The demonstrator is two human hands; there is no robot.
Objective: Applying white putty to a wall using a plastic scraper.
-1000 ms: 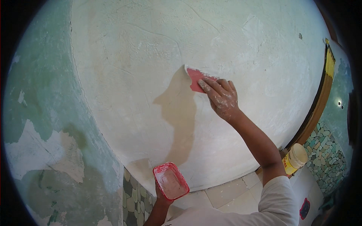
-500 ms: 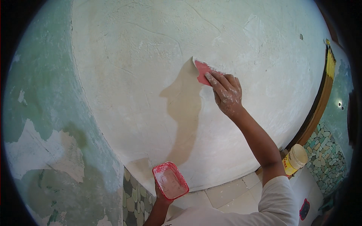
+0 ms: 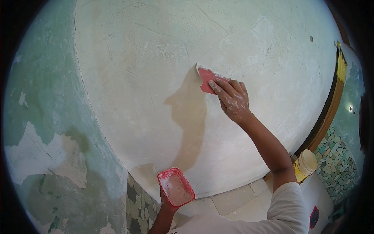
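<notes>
My right hand (image 3: 235,100) grips a flat red putty spreader (image 3: 207,81), its fingers pressed along the blade. White putty coats the spreader's upper edge, which lies against the pale wall (image 3: 144,93). Low in front of me, my left hand (image 3: 167,203) holds a red rectangular tub (image 3: 176,187) from beneath and its left side. Whitish putty (image 3: 177,189) covers the bottom of the tub and smears its rim. Most of the left fingers are hidden under the tub. Dried white specks mark the back of my right hand.
At the left is a green wall (image 3: 39,97) with peeled white patches. A yellow and white bucket (image 3: 305,165) stands at the lower right, near a wooden door frame (image 3: 331,105). Pebble tiles (image 3: 336,163) cover part of the right wall. Beige tiles (image 3: 233,202) floor the room.
My right hand and the spreader have moved slightly down and left along the wall. The left hand and tub have stayed in place.
</notes>
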